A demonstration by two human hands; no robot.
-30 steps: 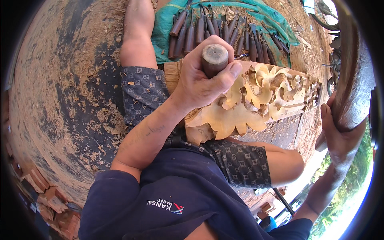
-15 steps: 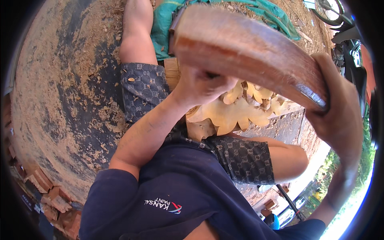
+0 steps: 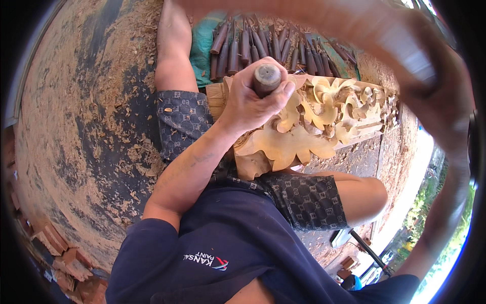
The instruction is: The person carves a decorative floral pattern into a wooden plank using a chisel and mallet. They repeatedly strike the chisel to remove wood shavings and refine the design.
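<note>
A pale wooden carving point(image 3: 288, 144) with scrolling leaf shapes lies across my lap, between my legs. My left hand point(image 3: 253, 104) is closed around a chisel, standing with its round, worn handle end point(image 3: 267, 76) toward me. The blade is hidden beneath the fist, so where it meets the wood cannot be seen. Raised at the upper right, my right hand point(image 3: 440, 96) grips a long brown wooden mallet point(image 3: 324, 17), blurred by motion. The mallet reaches leftward along the top of the view, apart from the chisel handle.
Beyond the carving, several dark-handled chisels point(image 3: 263, 43) lie in rows on a green sheet point(image 3: 202, 55). Wood shavings point(image 3: 116, 101) cover the dark floor at left. Broken wood blocks point(image 3: 71, 263) are heaped at lower left. My bent right knee point(image 3: 367, 200) is beside the carving.
The mallet has moved up and away from the left fist, uncovering the chisel handle, the row of chisels and more of the carving. My left hand stays in nearly the same place.
</note>
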